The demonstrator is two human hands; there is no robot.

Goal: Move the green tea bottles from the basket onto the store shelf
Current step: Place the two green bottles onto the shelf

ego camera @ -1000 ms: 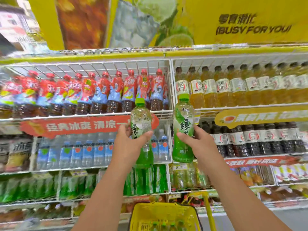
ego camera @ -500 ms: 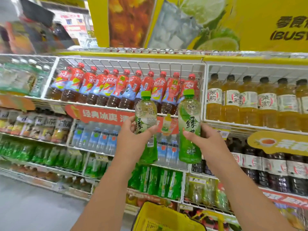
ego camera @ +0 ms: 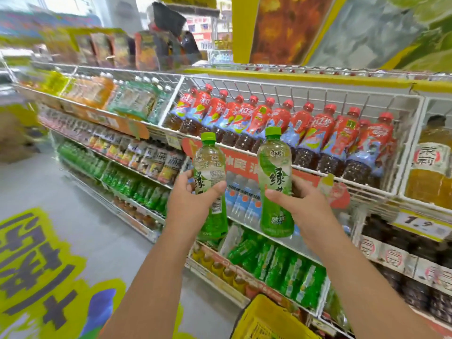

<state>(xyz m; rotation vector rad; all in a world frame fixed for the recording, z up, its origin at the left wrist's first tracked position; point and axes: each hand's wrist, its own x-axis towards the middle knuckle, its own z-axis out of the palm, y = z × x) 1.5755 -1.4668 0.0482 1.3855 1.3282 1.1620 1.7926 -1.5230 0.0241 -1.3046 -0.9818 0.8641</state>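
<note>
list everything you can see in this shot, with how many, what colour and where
Green tea bottles with green caps: two, one in the left hand, one in the right hand.
Red-capped, red-labelled dark tea bottles: a row, upper wire shelf.
Amber tea bottles with white labels: upper shelf, far right; count unclear.
Blue-labelled water bottles: several, behind the held bottles.
Green bottles: a row, lower shelf.
Yellow plastic basket: one, bottom edge.
Left hand: grips its bottle.
Right hand: grips its bottle.
</note>
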